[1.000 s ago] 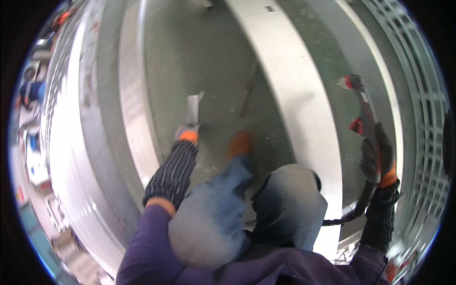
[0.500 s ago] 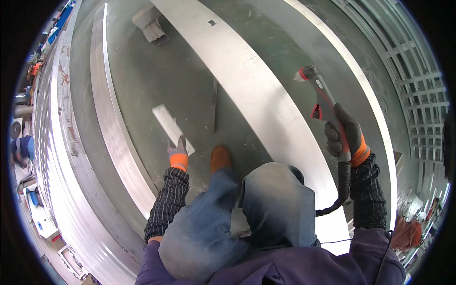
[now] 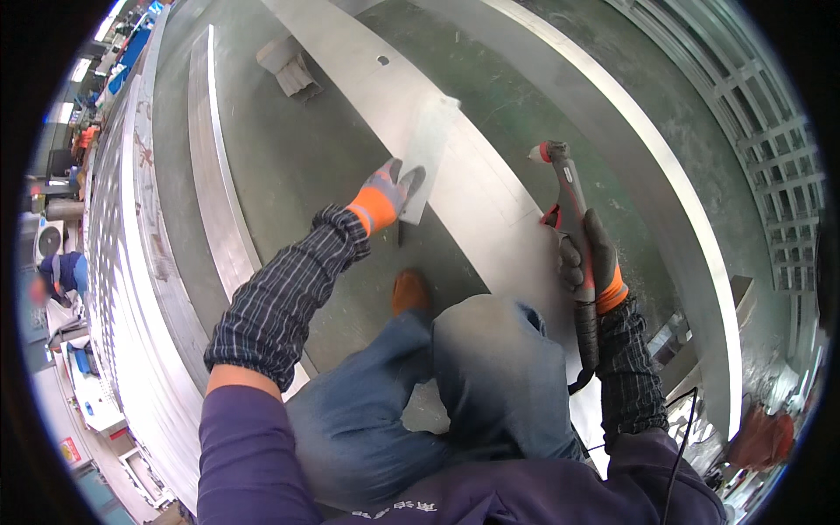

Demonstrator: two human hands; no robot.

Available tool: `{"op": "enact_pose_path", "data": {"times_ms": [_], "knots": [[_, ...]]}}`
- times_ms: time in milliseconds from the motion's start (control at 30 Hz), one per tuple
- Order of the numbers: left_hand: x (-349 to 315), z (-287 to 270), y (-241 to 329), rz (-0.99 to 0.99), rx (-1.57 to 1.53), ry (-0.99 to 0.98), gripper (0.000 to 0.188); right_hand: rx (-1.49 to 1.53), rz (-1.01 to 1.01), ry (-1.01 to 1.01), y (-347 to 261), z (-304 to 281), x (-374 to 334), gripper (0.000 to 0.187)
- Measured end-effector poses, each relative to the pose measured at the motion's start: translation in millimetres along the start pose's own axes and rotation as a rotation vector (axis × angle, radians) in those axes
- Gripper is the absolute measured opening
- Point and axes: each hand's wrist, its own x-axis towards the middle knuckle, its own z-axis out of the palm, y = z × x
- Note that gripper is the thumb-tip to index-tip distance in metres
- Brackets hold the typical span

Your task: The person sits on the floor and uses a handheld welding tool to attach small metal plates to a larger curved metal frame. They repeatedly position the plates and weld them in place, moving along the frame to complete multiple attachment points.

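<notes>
My left hand [image 3: 391, 194], in an orange-cuffed work glove, pinches the lower part of a thin, pale rectangular strip [image 3: 429, 144]. The strip is raised toward a long flat metal plate [image 3: 350, 44], and its upper end overlaps the plate in this view. I cannot tell whether the two touch. My right hand [image 3: 588, 254], gloved alike, is wrapped round the handle of a grey and red torch [image 3: 569, 188] with a red trigger. Its pale nozzle points left, above the floor just right of the plate. A black cable runs down from the handle.
A long metal beam [image 3: 630, 114] curves past on the right, with metal racking [image 3: 761, 157] beyond it. To the left lie another long bar [image 3: 210, 175] and stacked profiles [image 3: 131, 262]. A bent piece [image 3: 293, 70] rests on the floor. Another person [image 3: 66, 276] is far left.
My left hand has lifted the strip up and to the right, from above the floor to over the plate. My right hand has shifted left and slightly down with the torch.
</notes>
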Motion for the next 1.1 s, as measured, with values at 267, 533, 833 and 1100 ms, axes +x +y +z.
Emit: {"op": "enact_pose_path", "data": {"times_ms": [267,533,833,1100], "knots": [[-22,19,-33,-0.031,-0.373,0.083,0.059,0.117,-0.041,-0.121,3,-19,1,0.063],[-46,50,30,-0.137,-0.198,0.086,0.076,0.168,-0.052,-0.207,-6,-56,2,0.072],[-67,67,46,-0.27,-0.574,0.1,0.04,0.193,-0.059,-0.29,2,-40,8,0.073],[-79,43,90,-0.33,-0.576,-0.235,0.064,0.173,-0.043,-0.288,8,-39,14,0.076]]}}
